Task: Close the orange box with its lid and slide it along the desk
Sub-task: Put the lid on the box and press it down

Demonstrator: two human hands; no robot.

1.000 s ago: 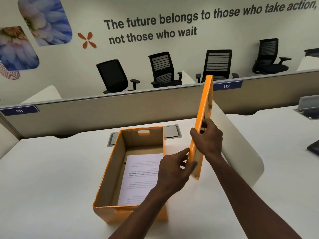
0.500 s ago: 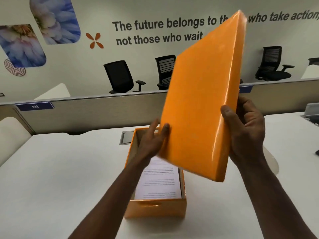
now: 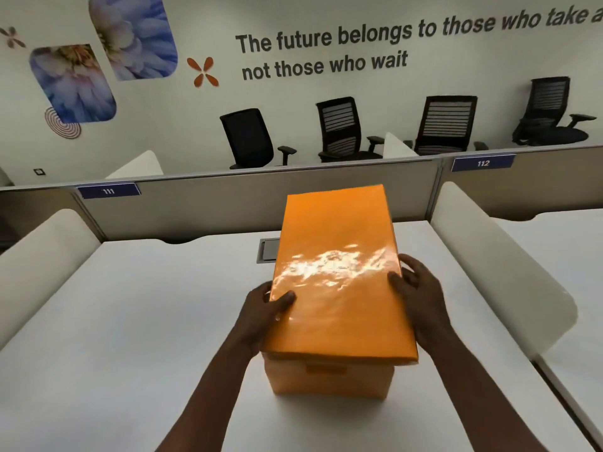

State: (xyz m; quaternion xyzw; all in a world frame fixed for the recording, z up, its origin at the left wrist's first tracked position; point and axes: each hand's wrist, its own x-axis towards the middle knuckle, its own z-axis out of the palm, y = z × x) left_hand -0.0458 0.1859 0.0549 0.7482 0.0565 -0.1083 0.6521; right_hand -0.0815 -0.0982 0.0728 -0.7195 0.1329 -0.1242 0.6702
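Note:
The glossy orange lid (image 3: 339, 278) lies flat over the orange box (image 3: 329, 378), covering its opening; only the box's near wall shows below the lid's front edge. My left hand (image 3: 266, 308) grips the lid's left edge, thumb on top. My right hand (image 3: 416, 291) holds the right edge, fingers wrapped around the side. The box stands on the white desk (image 3: 130, 321) in the middle, close to me. The papers inside are hidden.
White rounded dividers stand at the desk's left (image 3: 42, 256) and right (image 3: 499, 265). A grey partition (image 3: 202, 203) runs along the back, with a cable hatch (image 3: 269, 251) behind the box. Black office chairs (image 3: 251, 138) line the far wall.
The lid went from upright at the right of the box, to tilted in the air, to flat on top of the box. Both hands came down with it.

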